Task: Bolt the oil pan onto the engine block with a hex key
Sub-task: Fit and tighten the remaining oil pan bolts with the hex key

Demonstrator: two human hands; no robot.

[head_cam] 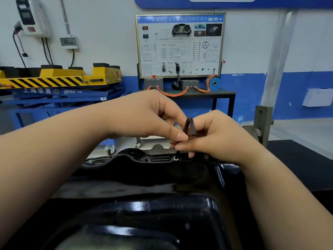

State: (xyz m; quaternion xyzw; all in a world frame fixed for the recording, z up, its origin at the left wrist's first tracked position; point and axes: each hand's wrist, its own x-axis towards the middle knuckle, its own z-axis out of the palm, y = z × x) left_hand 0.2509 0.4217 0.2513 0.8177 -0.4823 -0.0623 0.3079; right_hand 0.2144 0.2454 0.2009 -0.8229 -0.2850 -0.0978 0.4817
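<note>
left hand pinches hex key | right hand pinches it lower | tip at bolt on pan rim

The left hand and the right hand are bare, with short, plain fingernails. The left forearm is bare from the near left edge to the wrist. The right forearm is likewise bare from the near right edge to the wrist.
</note>
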